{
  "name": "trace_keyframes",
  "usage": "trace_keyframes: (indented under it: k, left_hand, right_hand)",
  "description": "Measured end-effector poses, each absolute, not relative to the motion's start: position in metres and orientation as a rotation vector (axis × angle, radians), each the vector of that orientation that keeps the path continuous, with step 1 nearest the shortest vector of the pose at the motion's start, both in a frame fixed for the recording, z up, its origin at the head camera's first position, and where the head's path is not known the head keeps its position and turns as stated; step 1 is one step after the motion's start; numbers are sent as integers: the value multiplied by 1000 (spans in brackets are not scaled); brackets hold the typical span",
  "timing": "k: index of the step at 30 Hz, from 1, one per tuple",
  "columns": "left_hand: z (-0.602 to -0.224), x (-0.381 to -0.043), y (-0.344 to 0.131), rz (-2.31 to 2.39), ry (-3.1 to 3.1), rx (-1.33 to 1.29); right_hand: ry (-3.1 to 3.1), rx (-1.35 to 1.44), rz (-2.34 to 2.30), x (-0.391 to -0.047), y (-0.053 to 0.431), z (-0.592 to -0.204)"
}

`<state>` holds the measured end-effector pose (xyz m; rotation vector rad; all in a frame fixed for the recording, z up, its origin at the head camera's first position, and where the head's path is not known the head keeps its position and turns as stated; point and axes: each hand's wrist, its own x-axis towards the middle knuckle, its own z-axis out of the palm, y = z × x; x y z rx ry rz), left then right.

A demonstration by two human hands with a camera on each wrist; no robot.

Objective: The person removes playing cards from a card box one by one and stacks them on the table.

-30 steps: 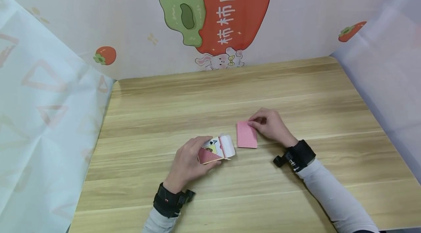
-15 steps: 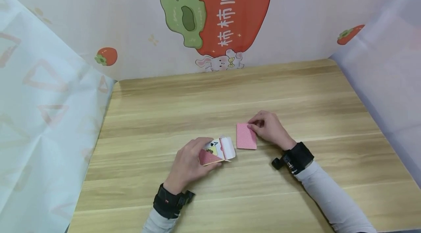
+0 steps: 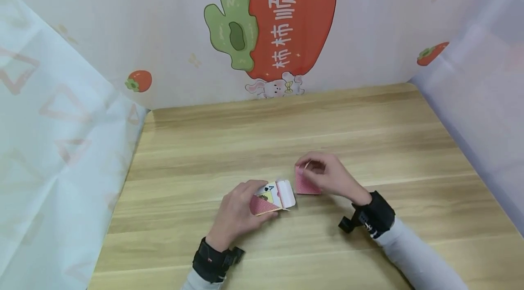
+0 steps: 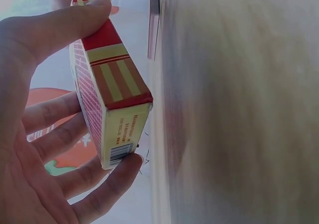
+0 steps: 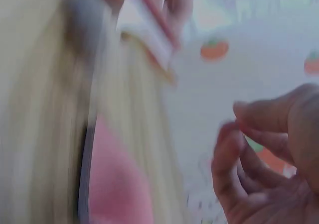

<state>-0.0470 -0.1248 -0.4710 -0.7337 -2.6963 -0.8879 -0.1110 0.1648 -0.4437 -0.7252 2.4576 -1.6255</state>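
In the head view my left hand point(image 3: 237, 212) grips a small card box point(image 3: 268, 199) by its sides, thumb on the near edge. An ace of spades shows on its face, and its white end flap point(image 3: 286, 193) stands out to the right. The left wrist view shows the striped side of the box and a barcode on its end. Just right of the flap, a stack of pink-backed playing cards point(image 3: 308, 185) lies on the table, partly hidden under my right hand point(image 3: 333, 176). In the right wrist view that hand's fingers curl, thumb near the forefinger, apart from the stack point(image 5: 117, 184); no card shows between them.
The wooden table point(image 3: 196, 144) runs back to a white cloth backdrop point(image 3: 176, 21) with a large printed red fruit. Cloth sheets hang at the left and right edges. A black camera band is on each wrist.
My right hand has shifted left from the stack's far right corner and now covers its upper part. The left hand keeps its grip on the box. The head view has tilted slightly up.
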Motion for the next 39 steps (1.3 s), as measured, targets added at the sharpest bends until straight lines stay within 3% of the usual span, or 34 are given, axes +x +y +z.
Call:
trace_keyframes:
  k: [9, 20, 39]
  left_hand:
    - [-472, -44, -122, -875, -2656, -770]
    - [-467, -42, -123, -829, -2609, -805]
    - [-465, -44, -124, -739, -2643, -747]
  right_hand:
    - [2158, -904, -1573, -76, 132, -445]
    - [2218, -738, -1582, -71, 121, -458]
    - [2168, -524, -1491, -77, 126, -446]
